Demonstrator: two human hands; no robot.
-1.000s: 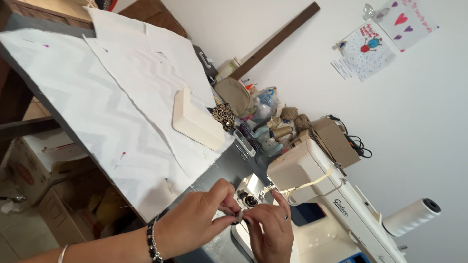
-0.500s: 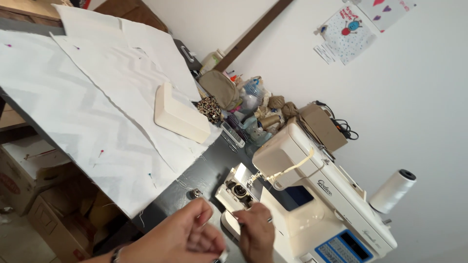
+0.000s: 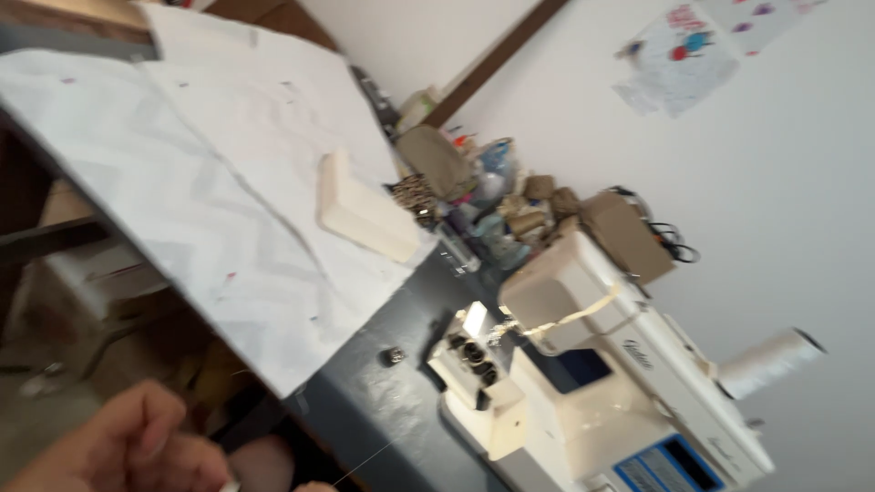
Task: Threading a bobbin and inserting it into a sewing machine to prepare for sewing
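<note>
My left hand point(image 3: 128, 446) is at the bottom left corner, fingers curled, with a small white bit at its fingertips by the frame edge. Only a sliver of my right hand point(image 3: 313, 486) shows at the bottom edge. A thin thread point(image 3: 369, 458) runs from there up toward the cream sewing machine point(image 3: 583, 401). The machine's needle end and open bobbin area point(image 3: 469, 357) face the hands. A small metal bobbin point(image 3: 394, 356) lies on the dark table point(image 3: 365, 410) just left of the machine. The picture is blurred.
White zigzag-pattern fabric point(image 3: 182, 210) covers the table's left part, with a cream block point(image 3: 365, 214) lying on it. Bags and clutter point(image 3: 492, 191) are piled against the wall. A white thread cone point(image 3: 770, 360) sticks out behind the machine. Boxes point(image 3: 82, 282) stand under the table.
The view has swung up and right. Both hands have left the machine's bobbin area and dropped to the bottom left edge. The bobbin now lies alone on the table.
</note>
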